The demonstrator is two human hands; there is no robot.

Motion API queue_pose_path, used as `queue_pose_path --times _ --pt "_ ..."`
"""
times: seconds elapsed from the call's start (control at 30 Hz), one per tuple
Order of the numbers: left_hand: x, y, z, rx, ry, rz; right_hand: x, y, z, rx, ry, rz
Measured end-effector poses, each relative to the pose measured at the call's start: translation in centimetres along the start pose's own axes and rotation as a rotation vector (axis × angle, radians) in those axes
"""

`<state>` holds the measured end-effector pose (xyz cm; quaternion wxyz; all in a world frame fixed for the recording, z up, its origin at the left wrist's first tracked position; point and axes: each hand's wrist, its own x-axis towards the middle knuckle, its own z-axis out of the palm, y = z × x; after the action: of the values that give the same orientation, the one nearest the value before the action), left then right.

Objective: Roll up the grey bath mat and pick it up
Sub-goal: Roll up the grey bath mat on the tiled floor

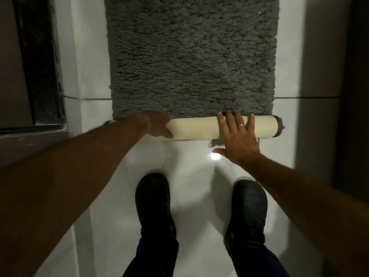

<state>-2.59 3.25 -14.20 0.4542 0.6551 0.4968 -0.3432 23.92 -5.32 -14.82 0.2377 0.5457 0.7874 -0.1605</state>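
The grey shaggy bath mat (191, 56) lies flat on the white tiled floor, stretching away from me. Its near end is wound into a narrow roll (195, 127) that shows the cream backing, with grey pile poking out at the right end. My left hand (157, 124) curls over the left part of the roll, fingers wrapped around it. My right hand (237, 134) lies flat on the right part, fingers spread and pointing forward, a ring on one finger.
My two dark shoes (153, 202) (247, 208) stand on the glossy white floor (191, 168) just behind the roll. A dark door frame or threshold (40, 62) runs along the left. A darker wall (351, 76) rises at the right.
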Motion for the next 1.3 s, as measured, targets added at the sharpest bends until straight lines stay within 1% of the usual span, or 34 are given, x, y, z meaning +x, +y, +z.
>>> queue_pose_path --times 0.03,0.13,0.17,0.2,0.23,0.27,0.3,0.33,0.37,0.47,0.6,0.67,0.7,0.77,0.8,0.83,0.9,0.93,0.97,1.0,1.03,1.1,1.13,1.17,1.23,1.27,1.3 --pt "-0.2 -0.1 0.0 0.019 0.108 -0.001 1.2 0.2 -0.4 -0.008 -0.007 0.004" --pt "-1.7 -0.5 2.6 0.248 0.698 0.052 4.7 1.6 -1.7 0.050 -0.044 -0.010" --pt "-2.4 -0.4 4.1 0.286 0.811 0.087 5.4 2.1 -2.1 0.058 -0.057 -0.025" --pt "-2.8 -0.1 5.6 0.320 0.804 0.103 5.8 2.5 -2.3 0.056 -0.050 -0.043" --pt "-2.9 0.2 6.7 0.357 0.721 0.080 5.8 2.7 -2.4 0.053 -0.008 -0.058" --pt "-2.6 0.4 7.4 0.388 0.615 0.024 5.3 2.8 -2.2 0.062 0.066 -0.064" --pt "-2.0 0.5 7.3 0.406 0.552 -0.032 4.6 2.7 -1.9 0.084 0.152 -0.060" --pt "-1.3 0.6 6.7 0.412 0.528 -0.077 3.7 2.5 -1.4 0.106 0.217 -0.051" --pt "-0.5 0.6 5.7 0.412 0.532 -0.106 2.9 2.3 -1.1 0.111 0.243 -0.051" --pt "1.4 0.6 2.4 0.380 0.575 -0.155 3.2 2.6 -0.8 0.050 0.192 -0.065" --pt "1.6 -0.2 0.8 0.414 0.697 -0.122 6.5 3.3 -3.1 0.032 0.187 0.001" --pt "1.0 0.1 0.7 0.367 0.695 -0.107 6.6 3.6 -3.5 0.039 0.193 -0.017" --pt "0.5 0.3 1.0 0.336 0.663 -0.100 5.9 3.8 -3.3 0.071 0.179 -0.043" --pt "-0.4 0.9 1.9 0.240 0.541 -0.053 4.1 4.4 -2.9 0.149 0.113 -0.096" --pt "-0.8 1.1 2.2 0.192 0.435 -0.026 3.3 4.7 -2.6 0.172 0.064 -0.117" --pt "-1.3 1.3 2.6 0.152 0.295 -0.014 2.5 4.8 -2.2 0.187 0.005 -0.137" --pt "-1.8 1.3 3.2 0.081 0.048 -0.012 1.3 4.8 -1.4 0.219 -0.146 -0.171" --pt "-2.1 1.3 3.6 0.061 -0.004 -0.017 1.0 4.5 -1.1 0.250 -0.217 -0.185" --pt "-2.5 1.3 4.1 0.079 0.017 -0.024 0.9 4.4 -0.9 0.283 -0.263 -0.196" --pt "-3.1 1.3 4.9 0.136 0.140 -0.020 1.1 4.4 -0.9 0.314 -0.288 -0.199" --pt "-3.8 1.3 5.8 0.211 0.334 0.006 1.6 4.6 -1.1 0.348 -0.300 -0.195" --pt "-5.2 1.2 8.8 0.284 0.685 0.125 3.0 5.0 -1.9 0.439 -0.288 -0.152" --pt "-5.7 1.1 10.2 0.306 0.772 0.179 3.7 5.2 -2.4 0.474 -0.246 -0.116" --pt "-5.7 1.1 11.1 0.333 0.757 0.184 4.0 5.4 -2.6 0.480 -0.158 -0.076" --pt "-4.6 1.2 10.8 0.352 0.622 0.094 3.5 5.0 -2.5 0.402 0.064 -0.017" --pt "-3.6 1.1 9.6 0.369 0.590 0.038 2.7 4.5 -2.2 0.352 0.139 -0.016" --pt "-2.5 1.1 8.2 0.380 0.577 -0.011 1.9 3.9 -1.8 0.303 0.171 -0.040"
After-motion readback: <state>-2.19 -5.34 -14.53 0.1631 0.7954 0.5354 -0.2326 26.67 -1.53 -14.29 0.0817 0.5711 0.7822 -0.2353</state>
